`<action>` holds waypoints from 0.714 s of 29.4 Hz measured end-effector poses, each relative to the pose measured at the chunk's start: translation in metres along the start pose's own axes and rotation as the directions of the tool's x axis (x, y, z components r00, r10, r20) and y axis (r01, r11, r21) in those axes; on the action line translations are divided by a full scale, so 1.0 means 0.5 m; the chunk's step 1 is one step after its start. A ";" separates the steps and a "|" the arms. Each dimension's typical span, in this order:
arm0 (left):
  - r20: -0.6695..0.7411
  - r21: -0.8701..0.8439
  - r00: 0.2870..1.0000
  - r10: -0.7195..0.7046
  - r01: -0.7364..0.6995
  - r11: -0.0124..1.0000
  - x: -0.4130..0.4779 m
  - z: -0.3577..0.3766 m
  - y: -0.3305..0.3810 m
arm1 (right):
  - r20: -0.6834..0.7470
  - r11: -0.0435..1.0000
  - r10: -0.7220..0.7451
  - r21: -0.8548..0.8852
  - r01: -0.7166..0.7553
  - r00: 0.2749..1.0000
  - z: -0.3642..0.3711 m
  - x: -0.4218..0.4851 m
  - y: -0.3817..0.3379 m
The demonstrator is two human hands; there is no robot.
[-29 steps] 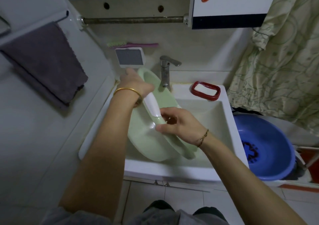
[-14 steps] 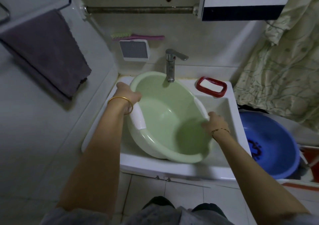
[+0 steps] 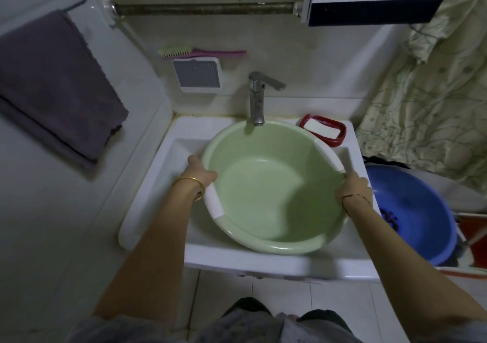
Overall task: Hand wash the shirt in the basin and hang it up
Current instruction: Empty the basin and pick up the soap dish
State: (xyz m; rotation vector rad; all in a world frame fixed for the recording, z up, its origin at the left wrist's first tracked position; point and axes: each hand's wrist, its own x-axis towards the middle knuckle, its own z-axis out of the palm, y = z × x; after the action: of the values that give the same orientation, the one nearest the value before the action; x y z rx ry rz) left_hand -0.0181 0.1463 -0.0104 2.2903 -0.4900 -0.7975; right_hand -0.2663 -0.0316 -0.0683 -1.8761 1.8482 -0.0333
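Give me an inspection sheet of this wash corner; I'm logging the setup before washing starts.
Surface: white sink, its bowl filled by the basin.
Job's things: green basin under the tap, no water or shirt seen in it.
Clutter: soap in red dish; brush on the wall.
Grippers: left hand and right hand each grip the basin's rim.
Cables: nothing seen.
Surroundings: purple towel on a rail, blue basin, curtain.

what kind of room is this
Probably a small bathroom or washroom: a white sink with a faucet, a soap dish on its rim, a towel on a wall rail, and a green basin in the sink.
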 end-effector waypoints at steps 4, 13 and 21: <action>0.005 0.178 0.999 -0.037 0.035 0.983 0.026 0.008 -0.014 | -0.047 1.000 -0.021 -0.017 0.020 0.999 -0.001 -0.011 -0.016; -0.110 0.748 0.962 0.249 -0.085 0.658 0.044 0.045 0.080 | -0.055 0.994 -0.080 0.073 0.084 0.995 0.005 0.019 -0.007; 0.324 0.432 0.854 0.407 -0.516 0.739 0.086 0.224 0.223 | -0.023 0.964 -0.097 0.247 0.100 0.995 -0.053 0.133 0.018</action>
State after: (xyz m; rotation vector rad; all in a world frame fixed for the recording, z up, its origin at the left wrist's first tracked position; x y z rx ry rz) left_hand -0.0738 -0.0074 -0.0186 2.3741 -1.4662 -0.7060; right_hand -0.2789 -0.1024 -0.0701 -1.7921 1.6700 -0.2962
